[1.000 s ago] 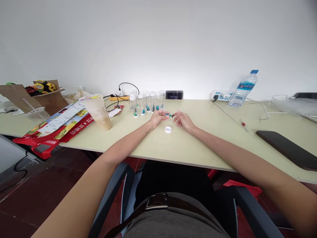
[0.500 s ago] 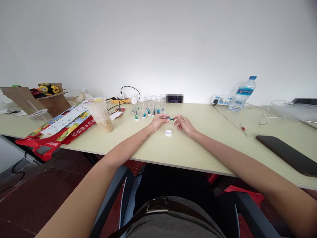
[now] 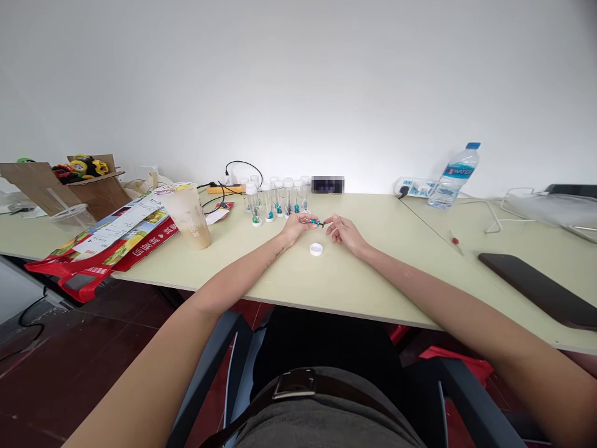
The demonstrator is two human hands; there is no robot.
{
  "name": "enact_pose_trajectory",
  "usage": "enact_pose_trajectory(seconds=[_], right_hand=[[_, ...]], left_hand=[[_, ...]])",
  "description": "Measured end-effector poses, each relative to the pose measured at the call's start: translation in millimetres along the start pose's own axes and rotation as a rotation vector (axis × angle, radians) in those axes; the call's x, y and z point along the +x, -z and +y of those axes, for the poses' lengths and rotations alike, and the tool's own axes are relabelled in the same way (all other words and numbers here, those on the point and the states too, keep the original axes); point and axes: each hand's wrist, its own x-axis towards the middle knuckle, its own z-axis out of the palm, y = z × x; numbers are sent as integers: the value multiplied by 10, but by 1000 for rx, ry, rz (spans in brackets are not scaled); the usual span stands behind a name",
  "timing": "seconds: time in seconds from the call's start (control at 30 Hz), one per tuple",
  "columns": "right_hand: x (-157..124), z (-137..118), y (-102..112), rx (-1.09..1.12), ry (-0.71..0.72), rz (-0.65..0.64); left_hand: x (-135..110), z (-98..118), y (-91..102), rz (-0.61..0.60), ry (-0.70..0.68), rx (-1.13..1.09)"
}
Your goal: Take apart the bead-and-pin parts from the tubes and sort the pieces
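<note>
Centre frame, just above white cap [image 3: 316, 249]: left hand [image 3: 295, 225] is pinching teal piece [image 3: 318, 221]. Right hand [image 3: 345, 231] is meeting its dark end, grasp unclear. Seemingly mid-fitting; next move is calling for fine alignment.

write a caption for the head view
Left hand pinches a small teal part, right hand at its tip, near a white cap on a pale table, capped tubes behind

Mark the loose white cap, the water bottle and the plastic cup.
white cap [image 3: 316, 249], head view, top face.
water bottle [image 3: 454, 170], head view, label.
plastic cup [image 3: 189, 218], head view, side wall.
</note>
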Motion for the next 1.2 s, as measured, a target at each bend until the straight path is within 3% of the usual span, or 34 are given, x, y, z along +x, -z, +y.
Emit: enact_pose_trajectory(seconds=[1.2], right_hand=[[6,1,-4,5,-22,-5]], left_hand=[[-47,75,-38,21,43,-40]])
